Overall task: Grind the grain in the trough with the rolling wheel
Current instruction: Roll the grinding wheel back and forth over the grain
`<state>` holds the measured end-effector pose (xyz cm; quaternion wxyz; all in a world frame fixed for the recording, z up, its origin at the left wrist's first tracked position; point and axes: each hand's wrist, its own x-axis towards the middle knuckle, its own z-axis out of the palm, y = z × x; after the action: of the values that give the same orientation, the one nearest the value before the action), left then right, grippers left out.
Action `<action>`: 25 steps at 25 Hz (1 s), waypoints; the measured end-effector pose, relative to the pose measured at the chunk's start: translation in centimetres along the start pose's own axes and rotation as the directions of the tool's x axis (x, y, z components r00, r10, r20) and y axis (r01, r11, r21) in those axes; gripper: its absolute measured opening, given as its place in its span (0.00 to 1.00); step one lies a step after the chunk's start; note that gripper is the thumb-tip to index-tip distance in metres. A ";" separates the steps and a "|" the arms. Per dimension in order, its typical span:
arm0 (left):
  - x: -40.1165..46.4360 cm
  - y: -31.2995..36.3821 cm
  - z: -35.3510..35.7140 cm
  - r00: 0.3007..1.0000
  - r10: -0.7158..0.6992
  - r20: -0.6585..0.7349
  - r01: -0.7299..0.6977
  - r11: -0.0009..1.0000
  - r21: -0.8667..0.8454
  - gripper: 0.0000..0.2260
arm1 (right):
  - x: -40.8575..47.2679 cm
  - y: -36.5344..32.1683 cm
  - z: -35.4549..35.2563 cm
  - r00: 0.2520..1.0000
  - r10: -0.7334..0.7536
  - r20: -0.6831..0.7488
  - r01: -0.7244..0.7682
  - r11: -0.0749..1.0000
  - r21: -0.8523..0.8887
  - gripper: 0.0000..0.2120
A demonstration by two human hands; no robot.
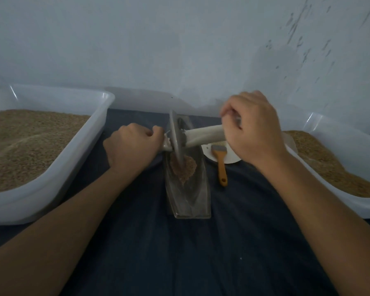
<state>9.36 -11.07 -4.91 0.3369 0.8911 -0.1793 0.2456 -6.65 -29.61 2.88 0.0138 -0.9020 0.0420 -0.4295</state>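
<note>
A narrow metal trough [188,199] lies lengthwise on the dark cloth in the middle. A small heap of brown grain [185,167] sits in its far half. The thin metal rolling wheel [176,135] stands on edge in the trough, its rim down in the grain. A pale axle handle [203,134] runs through the wheel to both sides. My left hand [132,146] grips the left end of the handle. My right hand [252,129] grips the right end, held a little higher, so the wheel tilts.
A large white plastic tub [51,189] full of grain stands at the left, and another tub [333,201] of grain at the right. A wooden-handled brush [221,165] lies partly on a white plate [231,160] right of the trough. A pale wall rises just behind.
</note>
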 end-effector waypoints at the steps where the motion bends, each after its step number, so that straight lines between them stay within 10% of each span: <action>1: -0.1 0.1 -0.2 1.000 0.022 0.000 -0.022 1.000 0.023 0.27 | 1.0 -0.3 1.1 0.997 0.015 0.071 -0.013 1.000 -0.028 0.12; 6: 0.1 0.4 0.2 0.987 0.157 -0.033 -0.151 0.978 0.146 0.27 | 1.6 1.0 7.0 0.908 0.128 0.399 -0.065 0.984 -0.169 0.31; 12: 4.1 0.7 1.9 0.964 0.143 0.222 -0.200 0.945 0.258 0.23 | 5.0 3.0 9.9 0.814 0.245 0.527 -0.163 0.967 -0.198 0.27; 20: -2.2 -1.3 -3.8 0.708 0.618 0.341 -0.706 0.604 0.370 0.08 | -2.6 -0.6 4.8 0.956 0.062 0.287 0.046 0.934 -0.353 0.26; 25: -2.2 -0.5 -4.2 0.720 0.614 0.325 -0.692 0.594 0.411 0.08 | -4.3 -0.1 4.6 0.967 0.070 0.246 0.018 0.941 -0.338 0.25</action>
<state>6.47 -7.49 -3.71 -0.0371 0.8334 -0.4472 0.3226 -5.77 -29.17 -3.28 -0.1297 -0.9379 0.1249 -0.2965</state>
